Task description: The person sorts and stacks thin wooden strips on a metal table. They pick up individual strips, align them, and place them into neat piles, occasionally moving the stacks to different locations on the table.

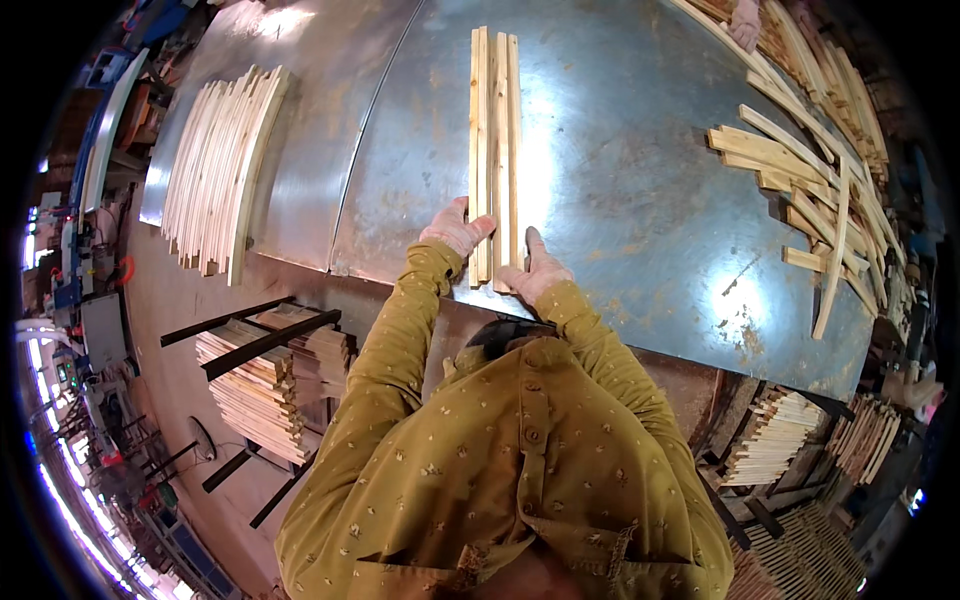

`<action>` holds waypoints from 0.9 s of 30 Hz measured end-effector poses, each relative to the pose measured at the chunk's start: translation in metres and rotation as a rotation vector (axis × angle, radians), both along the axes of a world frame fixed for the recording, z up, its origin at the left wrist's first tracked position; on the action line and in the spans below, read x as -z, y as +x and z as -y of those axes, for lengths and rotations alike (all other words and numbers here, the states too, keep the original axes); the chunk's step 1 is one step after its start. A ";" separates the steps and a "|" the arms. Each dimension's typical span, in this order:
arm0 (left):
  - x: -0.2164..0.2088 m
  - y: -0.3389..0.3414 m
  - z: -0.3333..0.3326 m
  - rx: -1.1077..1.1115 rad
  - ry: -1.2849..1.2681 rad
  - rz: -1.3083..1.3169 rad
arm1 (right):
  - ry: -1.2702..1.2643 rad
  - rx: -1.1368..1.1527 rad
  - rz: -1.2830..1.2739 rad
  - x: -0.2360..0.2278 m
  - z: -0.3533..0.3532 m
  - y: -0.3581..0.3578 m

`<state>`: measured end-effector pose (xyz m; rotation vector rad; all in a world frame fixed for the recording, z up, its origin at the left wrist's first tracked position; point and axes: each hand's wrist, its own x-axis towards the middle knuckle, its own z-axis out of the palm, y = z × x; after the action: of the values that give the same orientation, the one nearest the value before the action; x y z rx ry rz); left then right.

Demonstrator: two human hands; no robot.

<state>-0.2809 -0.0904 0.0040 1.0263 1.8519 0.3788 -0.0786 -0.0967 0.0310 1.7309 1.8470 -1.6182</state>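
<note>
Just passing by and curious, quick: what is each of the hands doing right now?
Left hand: pressed against the left side of the bundle of wooden strips on the metal table.
Right hand: pressed against the bundle's right side, near its end.

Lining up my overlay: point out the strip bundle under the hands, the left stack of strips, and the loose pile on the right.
strip bundle [494,130], head view, middle of its length.
left stack [222,165], head view, stack centre.
loose pile [815,200], head view, crossing strips.
</note>
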 end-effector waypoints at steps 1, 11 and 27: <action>-0.009 0.008 -0.005 0.050 -0.015 -0.129 | 0.002 0.071 0.036 0.012 0.003 0.004; -0.049 -0.048 0.023 0.068 -0.136 -0.439 | -0.195 0.543 -0.600 0.022 0.011 0.031; 0.033 0.116 0.041 -0.514 0.110 1.196 | 0.409 0.109 0.209 -0.053 0.053 0.040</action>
<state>-0.1652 -0.1314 -0.0286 0.1976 0.9418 1.1166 -0.0383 -0.1494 0.0840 2.0985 2.1161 -1.0856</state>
